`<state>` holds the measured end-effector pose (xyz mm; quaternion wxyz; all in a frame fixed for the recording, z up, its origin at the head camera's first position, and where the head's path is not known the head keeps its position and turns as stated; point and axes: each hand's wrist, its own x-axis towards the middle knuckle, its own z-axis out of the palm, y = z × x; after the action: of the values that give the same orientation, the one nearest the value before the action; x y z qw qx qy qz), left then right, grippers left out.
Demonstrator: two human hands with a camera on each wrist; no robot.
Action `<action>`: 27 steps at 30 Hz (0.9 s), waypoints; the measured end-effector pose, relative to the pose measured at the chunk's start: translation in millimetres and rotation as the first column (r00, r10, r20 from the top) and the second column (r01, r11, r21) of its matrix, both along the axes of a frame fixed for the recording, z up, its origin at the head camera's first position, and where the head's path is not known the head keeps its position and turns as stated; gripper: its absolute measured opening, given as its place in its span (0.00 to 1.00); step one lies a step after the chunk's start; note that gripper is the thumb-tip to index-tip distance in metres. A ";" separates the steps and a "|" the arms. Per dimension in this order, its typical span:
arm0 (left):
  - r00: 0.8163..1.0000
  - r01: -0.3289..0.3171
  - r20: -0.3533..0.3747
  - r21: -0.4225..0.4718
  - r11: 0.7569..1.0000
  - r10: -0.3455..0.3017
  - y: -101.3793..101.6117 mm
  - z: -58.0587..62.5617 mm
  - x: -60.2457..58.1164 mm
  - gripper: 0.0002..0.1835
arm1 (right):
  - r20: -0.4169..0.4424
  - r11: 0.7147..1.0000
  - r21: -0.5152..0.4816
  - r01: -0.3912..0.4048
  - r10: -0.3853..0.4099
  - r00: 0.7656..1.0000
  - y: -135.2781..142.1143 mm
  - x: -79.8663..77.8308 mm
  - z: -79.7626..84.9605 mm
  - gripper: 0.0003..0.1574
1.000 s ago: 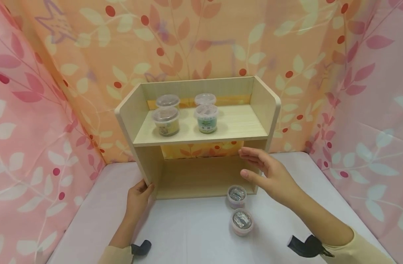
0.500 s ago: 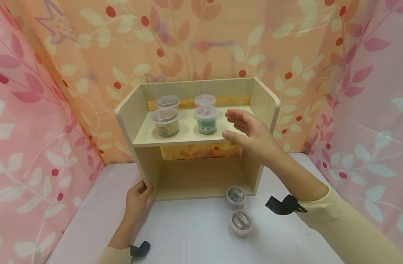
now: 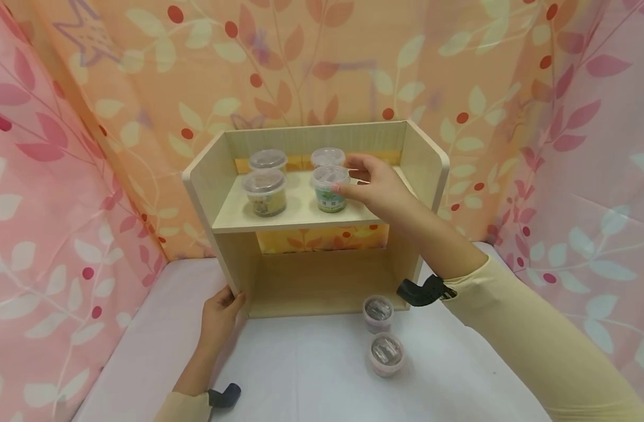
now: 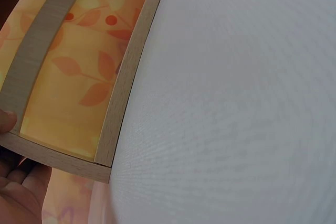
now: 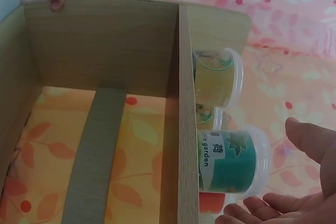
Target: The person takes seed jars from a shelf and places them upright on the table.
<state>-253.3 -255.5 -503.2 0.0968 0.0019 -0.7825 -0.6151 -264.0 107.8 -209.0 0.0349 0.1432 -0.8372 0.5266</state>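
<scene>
A two-tier wooden shelf [image 3: 280, 227] stands on the table. My left hand [image 3: 220, 316] grips the lower front edge of its left side panel, thumb inside and fingers outside in the left wrist view. On the upper tier my right hand [image 3: 377, 184] is beside a lidded plastic tub with a green label [image 3: 329, 202]. In the right wrist view the thumb [image 5: 307, 137] stands apart from that tub, and the other fingers are close below its lid; contact is unclear. Behind it sits another lidded tub [image 3: 327, 156], its label red in the right wrist view.
Left on the upper tier are a yellow-labelled tub [image 3: 266, 202] and another tub [image 3: 268, 158] behind it. Two small round tubs [image 3: 378, 310] with silvery tops stand on the white tablecloth [image 3: 301, 375] before the shelf. Patterned cloth [image 3: 322, 70] hangs around.
My right hand has risen from the lower tier's right side to the upper tier, then moved left to the green-labelled tub. My left hand has stayed on the side panel.
</scene>
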 end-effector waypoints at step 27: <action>0.999 -0.010 -0.052 -0.005 1.000 0.010 0.7 -2.8 -0.4 0.26 | 0.061 0.999 -0.010 0.051 -0.050 0.997 -20.7 -15.8 -1.5 0.50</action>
<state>-253.8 -254.9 -506.0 0.1201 -0.0106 -0.7813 -0.6125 -279.8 87.1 -210.6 0.0235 0.1059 -0.8382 0.5345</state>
